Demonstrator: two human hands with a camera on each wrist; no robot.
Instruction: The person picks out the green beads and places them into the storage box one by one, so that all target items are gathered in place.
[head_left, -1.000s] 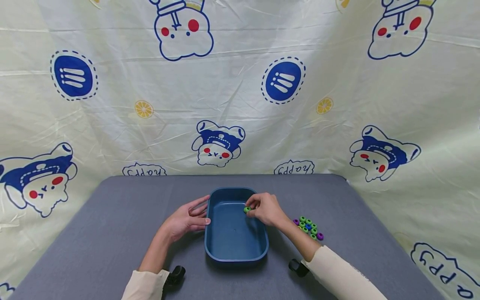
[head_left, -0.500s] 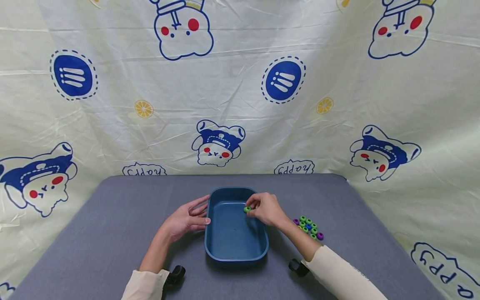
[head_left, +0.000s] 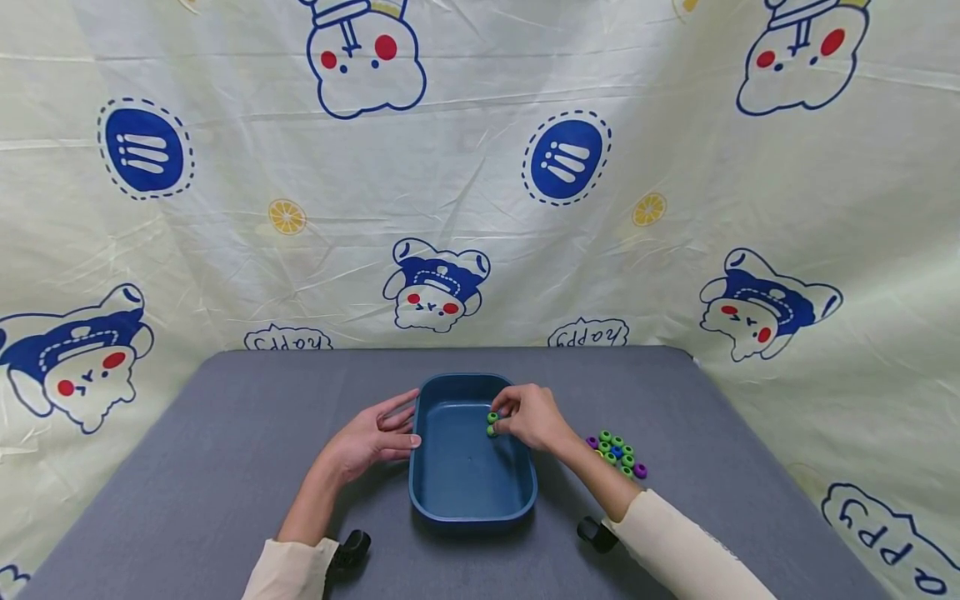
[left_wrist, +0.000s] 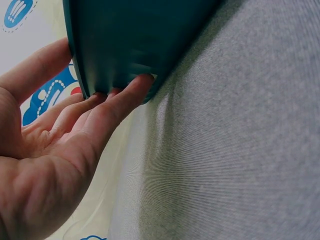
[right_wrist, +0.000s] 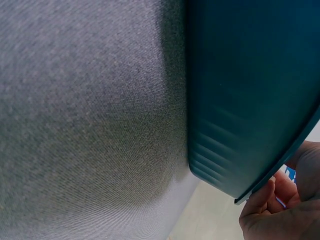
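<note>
A blue rectangular tray [head_left: 472,510] stands on the table in the head view. My left hand [head_left: 369,436] touches its left side with fairly straight fingers. In the left wrist view, fingers [left_wrist: 120,102] of that hand rest against the tray's outer wall. Over the tray's right rim reaches my right hand [head_left: 531,417], fingertips inside. It pinches a green bead [head_left: 492,417] between thumb and finger. A second green bead [head_left: 491,431] shows just below the thumb tip; whether it is held too, I cannot tell. In the right wrist view, the tray wall hides the beads.
A loose cluster of beads [head_left: 617,453], green, blue, purple and a bit of yellow, lies on the grey table [head_left: 210,467] right of the tray, partly behind the right forearm. A patterned curtain [head_left: 480,183] hangs behind the table's far edge.
A second green bead has come into sight below my right thumb, where only one showed before. Both hands and the tray have stayed in place.
</note>
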